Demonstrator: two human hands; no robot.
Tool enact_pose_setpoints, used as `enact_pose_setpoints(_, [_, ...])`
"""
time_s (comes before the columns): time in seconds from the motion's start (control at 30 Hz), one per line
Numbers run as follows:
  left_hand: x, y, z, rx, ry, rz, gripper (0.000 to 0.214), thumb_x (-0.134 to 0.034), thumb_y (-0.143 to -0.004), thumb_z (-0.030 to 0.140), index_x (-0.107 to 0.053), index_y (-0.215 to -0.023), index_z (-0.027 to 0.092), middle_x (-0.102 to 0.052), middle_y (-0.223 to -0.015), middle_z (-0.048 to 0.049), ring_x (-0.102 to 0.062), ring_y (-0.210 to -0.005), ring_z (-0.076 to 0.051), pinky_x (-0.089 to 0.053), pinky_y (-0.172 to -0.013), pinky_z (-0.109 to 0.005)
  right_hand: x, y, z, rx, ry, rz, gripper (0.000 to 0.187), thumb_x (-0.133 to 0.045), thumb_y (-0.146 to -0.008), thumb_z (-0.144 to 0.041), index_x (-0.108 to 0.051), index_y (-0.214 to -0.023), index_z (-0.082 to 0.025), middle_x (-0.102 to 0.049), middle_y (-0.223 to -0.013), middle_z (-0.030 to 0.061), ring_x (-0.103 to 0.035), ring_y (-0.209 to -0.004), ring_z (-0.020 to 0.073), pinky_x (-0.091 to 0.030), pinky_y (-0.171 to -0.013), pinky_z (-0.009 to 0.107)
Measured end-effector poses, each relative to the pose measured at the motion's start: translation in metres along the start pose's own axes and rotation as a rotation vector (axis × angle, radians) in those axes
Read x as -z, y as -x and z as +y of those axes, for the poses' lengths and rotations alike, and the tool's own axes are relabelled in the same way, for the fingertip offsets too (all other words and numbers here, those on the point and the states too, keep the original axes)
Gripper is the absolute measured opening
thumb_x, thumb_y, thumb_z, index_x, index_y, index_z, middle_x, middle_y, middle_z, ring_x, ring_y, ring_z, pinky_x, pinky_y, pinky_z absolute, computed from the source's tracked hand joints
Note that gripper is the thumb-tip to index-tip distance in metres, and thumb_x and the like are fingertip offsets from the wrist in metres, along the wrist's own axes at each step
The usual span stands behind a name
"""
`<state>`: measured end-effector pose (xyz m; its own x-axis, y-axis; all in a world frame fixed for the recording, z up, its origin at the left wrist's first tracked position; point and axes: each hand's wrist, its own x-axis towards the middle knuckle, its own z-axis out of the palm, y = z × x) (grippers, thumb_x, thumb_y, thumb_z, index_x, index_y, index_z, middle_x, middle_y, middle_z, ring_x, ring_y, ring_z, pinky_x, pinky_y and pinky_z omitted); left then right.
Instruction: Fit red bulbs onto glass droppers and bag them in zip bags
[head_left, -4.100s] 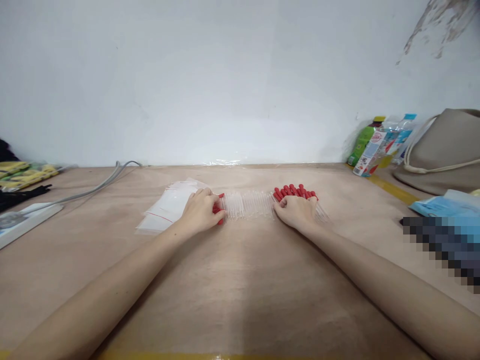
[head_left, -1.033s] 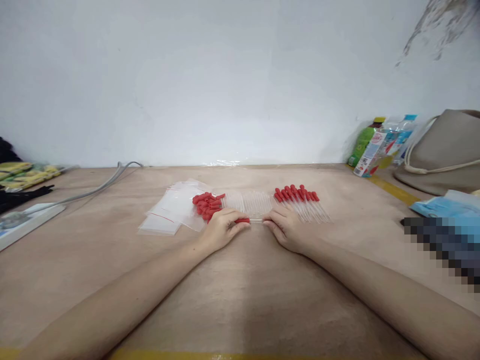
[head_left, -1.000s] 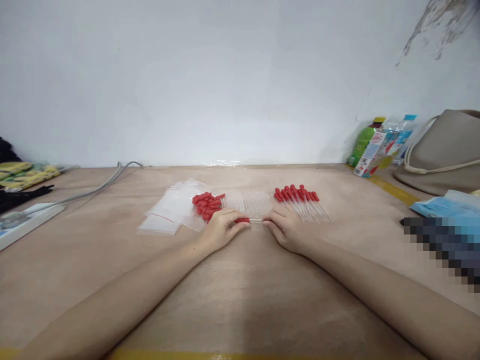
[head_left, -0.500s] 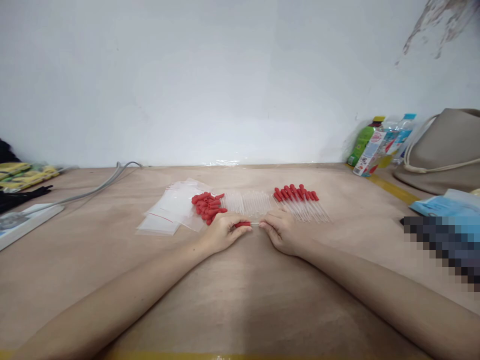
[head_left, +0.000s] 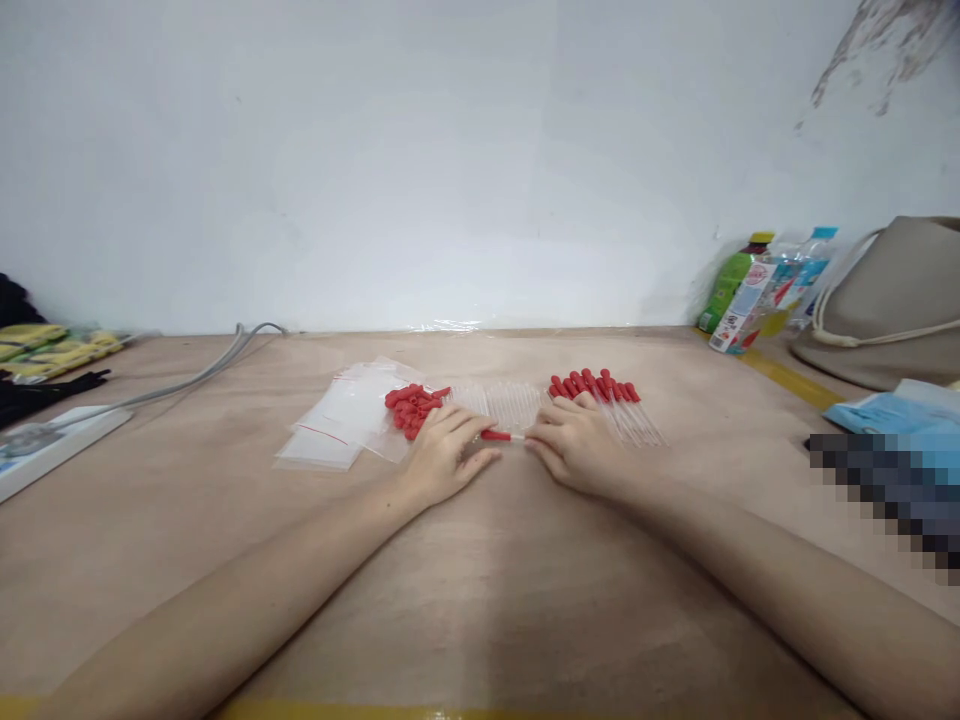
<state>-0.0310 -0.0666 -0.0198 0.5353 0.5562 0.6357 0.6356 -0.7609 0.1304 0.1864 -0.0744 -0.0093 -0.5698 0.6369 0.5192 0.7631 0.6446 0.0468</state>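
My right hand is closed on the glass tube of a dropper, its red rubber bulb pointing left. Around that bulb my left hand is open, thumb apart from the fingers, the fingertips close to the bulb; whether they touch it I cannot tell. Behind my left hand lies a pile of loose red rubber bulbs, partly covered by it. A row of clear glass tubes lies between the hands, farther back. Past my right hand, several droppers with red bulbs lie side by side.
Clear plastic bags lie left of the loose bulbs. A power strip with a grey cable is at far left, near yellow gloves. Bottles, a grey bag and a blue packet stand or lie at right.
My left thumb and fingers have parted and let go of the red bulb. The dropper stays in my right hand, now a little farther back on the table.
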Motion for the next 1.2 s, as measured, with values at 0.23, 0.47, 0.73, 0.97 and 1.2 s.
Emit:
enact_pose_setpoints(0.23, [0.011,0.004,-0.01,0.172,-0.307,0.048,0.031,-0.056,-0.077,0.04,-0.059,-0.099,0.019,-0.059,-0.1,-0.0073,-0.047,-0.094,-0.025,-0.034,-0.081,-0.04,-0.006,0.003,0.046,-0.723,-0.032,0.098,0.031,-0.045,-0.078,-0.039,-0.063,-0.061,-0.021,-0.062,-0.063,0.0001,-0.052,-0.063,0.0154,-0.023,-0.069,0.032])
enact_pose_setpoints(0.47, [0.01,0.005,-0.011,0.234,-0.352,-0.006,0.023,-0.057,-0.075,0.04,-0.062,-0.083,0.019,-0.056,-0.098,-0.0068,-0.045,-0.094,-0.026,-0.033,-0.079,-0.04,-0.011,0.002,0.054,-0.848,0.028,0.026,0.036,-0.044,-0.072,-0.045,-0.054,-0.05,-0.02,-0.058,-0.055,0.0001,-0.05,-0.059,0.0169,-0.022,-0.071,0.036])
enact_pose_setpoints(0.73, [0.007,0.004,-0.014,0.191,-0.349,0.028,0.019,-0.053,-0.079,0.034,-0.064,-0.086,0.021,-0.058,-0.096,-0.0074,-0.046,-0.09,-0.026,-0.033,-0.076,-0.041,-0.012,0.002,0.047,-0.75,0.029,0.065,0.037,-0.044,-0.074,-0.045,-0.051,-0.05,-0.019,-0.057,-0.053,0.0004,-0.048,-0.055,0.0155,-0.022,-0.071,0.037])
enact_pose_setpoints(0.97, [0.008,0.004,-0.014,0.196,-0.325,0.006,0.018,-0.055,-0.077,0.033,-0.065,-0.084,0.021,-0.058,-0.097,-0.0069,-0.047,-0.091,-0.026,-0.033,-0.077,-0.042,-0.018,-0.007,0.031,-0.633,0.105,-0.013,0.039,-0.041,-0.079,-0.043,-0.061,-0.054,-0.019,-0.058,-0.053,0.0042,-0.051,-0.057,0.0185,-0.022,-0.072,0.041])
enact_pose_setpoints(1.2, [0.011,0.002,-0.017,0.169,-0.414,0.029,0.021,-0.048,-0.08,0.026,-0.065,-0.091,0.02,-0.059,-0.096,-0.0079,-0.047,-0.092,-0.026,-0.033,-0.076,-0.041,-0.019,-0.012,0.026,-0.609,0.242,-0.104,0.037,-0.04,-0.081,-0.032,-0.061,-0.057,-0.014,-0.061,-0.061,0.0121,-0.055,-0.064,0.0238,-0.023,-0.07,0.042])
